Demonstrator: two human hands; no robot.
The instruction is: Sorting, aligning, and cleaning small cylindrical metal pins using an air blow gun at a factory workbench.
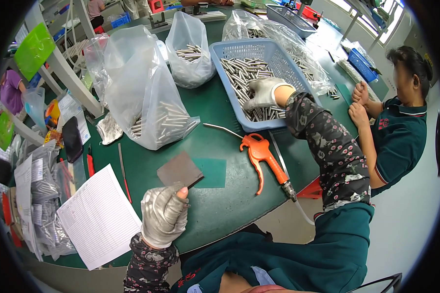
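Observation:
My right hand (pixel 266 93), in a pale glove, reaches into a blue plastic basket (pixel 239 119) of short metal pins (pixel 242 73). It rests on the pins with its fingers apart; some fingertips are hard to make out. Closer to me, my left hand (pixel 165 215) wears a grey-white glove with the thumb tip bare. Its fingers are curled in, and whatever lies within them is hidden. Just beyond it a brown square sheet (pixel 180 169) overlaps a green rectangular piece (pixel 211 173) on the green table (pixel 230 207).
An orange air blow gun (pixel 261 158) with a hose lies right of centre. Clear bags of pins (pixel 156 117) stand beyond. A printed sheet (pixel 100 217), a red-handled tool (pixel 126 183) and a phone (pixel 72 139) lie left. A co-worker (pixel 401 122) sits at the right.

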